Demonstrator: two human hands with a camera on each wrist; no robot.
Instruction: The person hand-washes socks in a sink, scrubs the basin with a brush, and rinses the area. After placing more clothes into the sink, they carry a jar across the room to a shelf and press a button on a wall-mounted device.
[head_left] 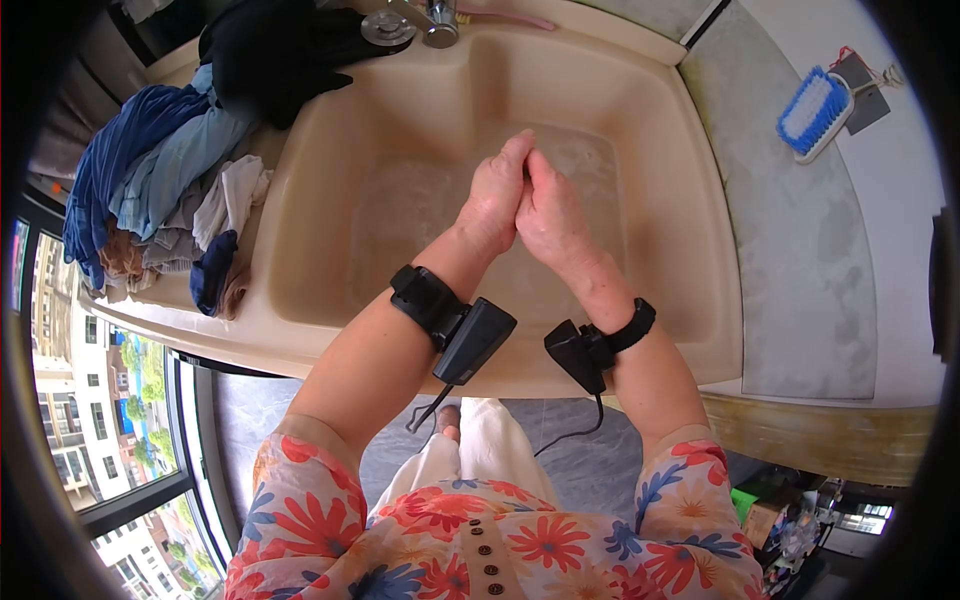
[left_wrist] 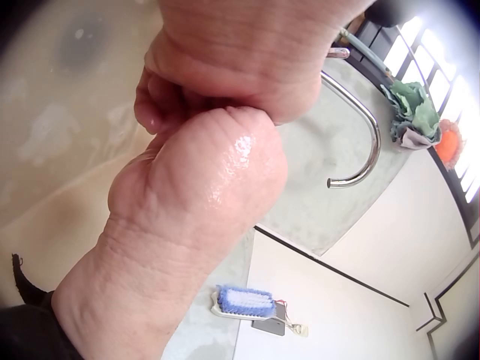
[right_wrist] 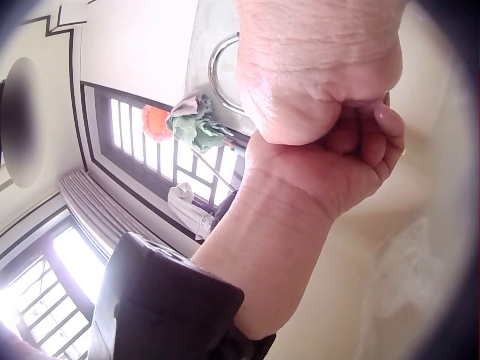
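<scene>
Sink (head_left: 690,250), left hand (head_left: 494,196), right hand (head_left: 553,215) above, seemingly clasped

Looks like a home laundry or wash area; a wide beige sink (head_left: 690,230) is holding shallow cloudy water (head_left: 400,200) under a chrome tap (head_left: 440,28); clothes (head_left: 165,160) are lying heaped on its ledge; a blue-and-white scrub brush (head_left: 815,112) is sitting off to the side; windows (head_left: 140,400) are showing buildings (head_left: 72,380) and trees (head_left: 150,370) outside; a striped curtain (right_wrist: 112,214) is hanging nearby.
</scene>
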